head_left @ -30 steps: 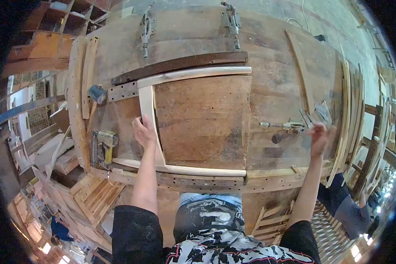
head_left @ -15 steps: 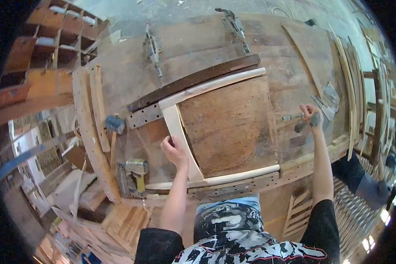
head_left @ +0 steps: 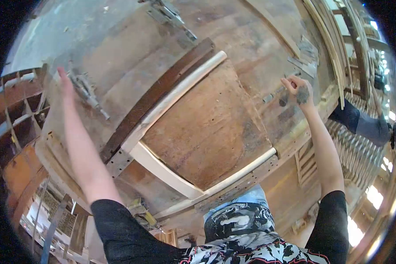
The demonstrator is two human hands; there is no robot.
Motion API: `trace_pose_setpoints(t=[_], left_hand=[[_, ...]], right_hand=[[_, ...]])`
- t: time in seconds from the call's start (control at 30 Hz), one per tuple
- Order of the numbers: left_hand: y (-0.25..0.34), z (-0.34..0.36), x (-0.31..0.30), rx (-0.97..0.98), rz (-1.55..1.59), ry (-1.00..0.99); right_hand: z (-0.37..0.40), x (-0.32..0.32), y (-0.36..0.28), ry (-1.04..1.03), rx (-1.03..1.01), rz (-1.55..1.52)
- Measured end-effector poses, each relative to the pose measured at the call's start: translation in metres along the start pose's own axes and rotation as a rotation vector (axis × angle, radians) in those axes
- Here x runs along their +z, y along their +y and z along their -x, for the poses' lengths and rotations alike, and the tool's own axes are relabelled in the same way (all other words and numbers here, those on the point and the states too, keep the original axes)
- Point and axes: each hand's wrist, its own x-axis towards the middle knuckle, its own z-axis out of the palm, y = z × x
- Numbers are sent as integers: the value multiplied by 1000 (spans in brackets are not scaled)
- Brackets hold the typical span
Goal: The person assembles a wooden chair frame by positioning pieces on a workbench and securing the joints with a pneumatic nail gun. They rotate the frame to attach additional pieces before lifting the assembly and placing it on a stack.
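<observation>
While the right hand is curled closed around the handle end of the right clamp, the left hand reaches out by the left clamp, too blurred to tell whether its grip is wide or narrow. Between the two hands lies the pale wooden frame, nearer the person and apart from both; its two long rails and one cross rail make three sides, open toward the right. A dark curved strip runs just beside the frame's far rail, and a brown panel fills the space inside. The near rail follows the near edge of the counter, alongside a strip with drilled holes. Bare wood leaves open room between the left clamp and the dark strip, and more beyond the panel's right edge, up to the right clamp. A far clamp stands past the dark strip. The shirt bears a black-and-white print outlined in red; whether it includes lettering cannot be told.
</observation>
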Motion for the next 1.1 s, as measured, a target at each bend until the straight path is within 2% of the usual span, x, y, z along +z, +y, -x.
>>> trace_pose_setpoints(t=[0.07,0.2,0.3,0.4,0.47,0.5,0.53,0.57,0.63,0.73,0.77,0.83,0.87,0.9,0.93,0.97,1.0,1.07,1.1], left_hand=[[50,-5,-3,-181,161,-192],[41,-48,9,-282,304,-308],[48,-49,-10,-167,677,-82],[80,-24,-46,-44,1119,72],[88,1,-84,207,1006,-406],[94,21,-93,270,830,-439],[101,41,-103,341,655,-463],[111,70,-100,340,385,-286],[124,103,-103,307,190,-325],[124,120,-96,262,355,-225],[122,118,-98,259,371,-215],[126,123,-115,341,168,-233],[123,120,-116,278,222,-261],[116,113,-111,221,280,-295],[108,103,-104,167,340,-325],[98,88,-97,180,302,-310],[85,74,-84,185,265,-307],[85,78,-73,201,73,-291],[104,89,-84,216,-89,-271]], right_hand=[[-2,3,-4,12,8,-15],[-3,6,-4,15,-10,-27],[-6,4,-9,-8,9,-18],[-6,3,-10,-14,-18,45],[-5,3,-9,-24,-85,55],[-5,3,-7,-25,-123,58],[-6,3,-5,-43,-144,73],[-7,4,-1,-58,-168,90],[-5,5,8,-78,-227,120],[-14,-4,49,-279,-443,360],[-20,-22,55,-255,-525,359],[-34,-62,115,-18,-653,374],[-41,-82,144,107,-707,385],[-43,-114,171,-26,-503,836],[-47,-132,196,-83,-369,1035],[-49,-138,219,-84,-228,985],[-47,-135,243,-82,-93,611],[-28,-88,279,-112,89,-612],[-7,-46,281,-202,144,-1034]])
